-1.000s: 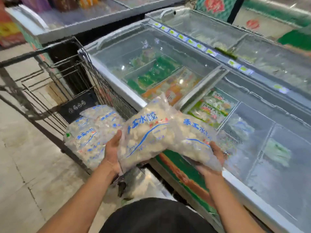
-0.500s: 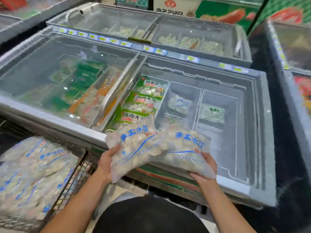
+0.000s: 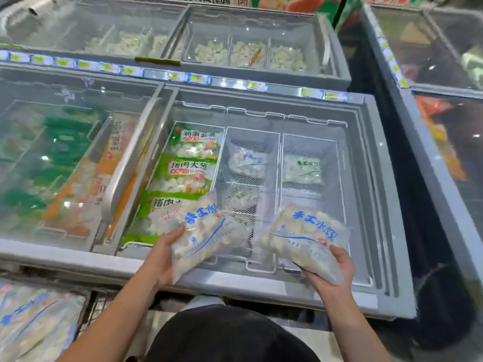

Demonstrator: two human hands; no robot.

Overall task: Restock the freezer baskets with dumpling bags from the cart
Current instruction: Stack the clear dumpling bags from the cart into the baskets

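Clear plastic, blue print: two dumpling bags in play, one per hand, both held over the front rim of the open freezer (image 3: 261, 286).

Left hand (image 3: 162, 254): fingers curled around the lower-left edge of the left bag (image 3: 206, 231), thumb on top near the edge. That bag's long axis tilts up toward 1 o'clock, with its top corner hanging over the near end of the middle basket (image 3: 248, 178).

Right hand (image 3: 332, 273): cupped under the right bag (image 3: 305, 236), fingers wrapped up around its lower-right edge. Long axis runs roughly 10 to 4 o'clock.

Where they need to go: middle basket sits at about 12 o'clock from the left bag and already has one blue-print bag lying at its far end, so that looks like the matching slot to me. Right basket (image 3: 308, 165) holds a green-print bag, at 12 o'clock from the right hand.

Key relation: left hand is the nearer one to the middle basket; the right bag would have to swing toward 10 o'clock, across the divider, to join it.

Green bags (image 3: 188, 163): stacked in the left compartment, just beside the left bag.

Cart (image 3: 39, 320): at 7 o'clock, more blue-print bags still in it, so plenty of restocking left.
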